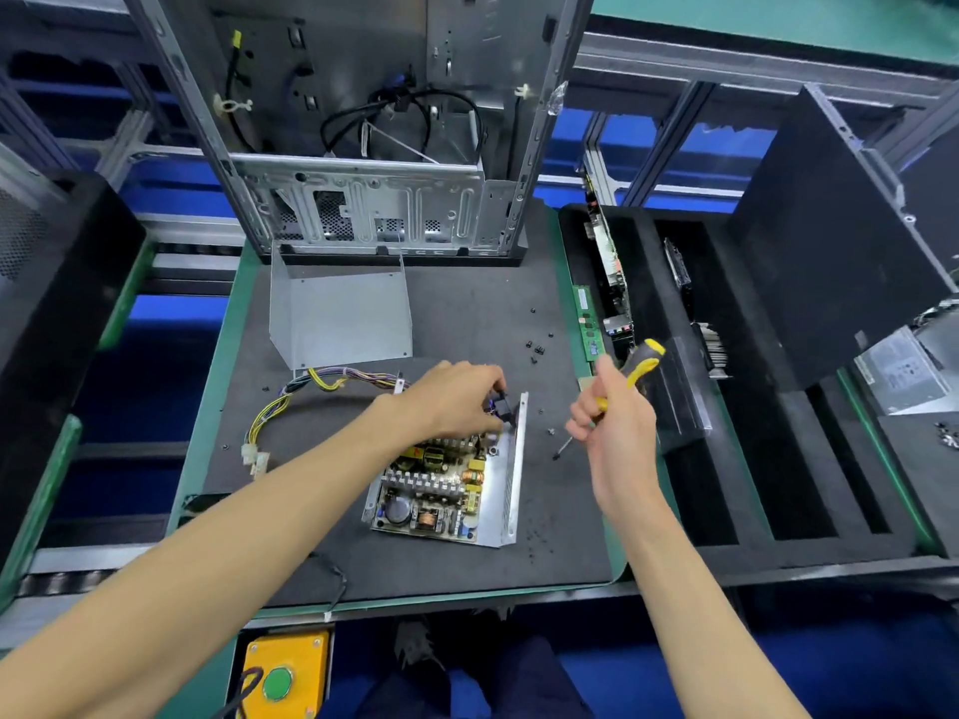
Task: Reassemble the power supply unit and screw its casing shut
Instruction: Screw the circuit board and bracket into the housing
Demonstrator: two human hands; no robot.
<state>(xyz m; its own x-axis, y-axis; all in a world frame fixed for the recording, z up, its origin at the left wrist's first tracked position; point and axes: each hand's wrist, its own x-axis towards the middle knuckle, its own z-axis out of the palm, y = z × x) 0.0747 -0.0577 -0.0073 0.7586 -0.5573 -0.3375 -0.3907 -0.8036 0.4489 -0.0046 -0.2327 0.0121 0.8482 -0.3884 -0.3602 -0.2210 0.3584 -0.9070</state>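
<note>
The power supply's open base (511,480), circuit board (433,490) bare, lies on the dark mat of the counter (467,568), just below the left hand (456,399); that hand's grip is clamped on a small black part (501,407) at the far end of the base, against the upright side wall. The right hand (615,428) is clamped round a yellow-and-black screwdriver (630,376), tip pointing down at the mat just right of the wall, touching nothing.

The step in hand looks like seating that part before any fastening; it goes best if the left grip holds the part square to the wall while the driver comes in from the right. Loose screws (537,347) lie beyond both grips; the cover (340,316) stands further off, behind the wire bundle (311,394); those wires need tucking inside before it goes on, or they may be pinched.
</note>
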